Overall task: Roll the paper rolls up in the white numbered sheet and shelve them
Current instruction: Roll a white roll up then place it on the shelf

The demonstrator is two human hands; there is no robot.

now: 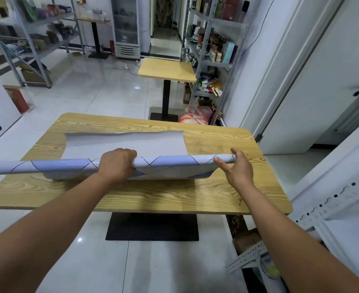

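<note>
– Across the middle of the frame, on the wooden table [174,193]: where's the patterned paper roll [47,167], and who has it?

– The left hand [116,163] is curled round its middle and seems to lift it just off the tabletop. The right hand [235,168] is loose, fingers spread against the right end. The whitish sheet [123,144] lies flat just behind, and a patterned flap [170,173] hangs beneath the roll.

– So how to roll it well?

– I'd square the roll to the sheet's near edge, tuck that flap under and press evenly with both palms (the glossy surface looks slippery). Otherwise it may cone out.

– And storage?

– Metal shelving [216,64] at upper right holds boxes and bottles. The glass-door cabinet [126,24] at top centre has blurred contents. I can't tell what's in the orange-and-white bag [193,119] on the floor.
</note>
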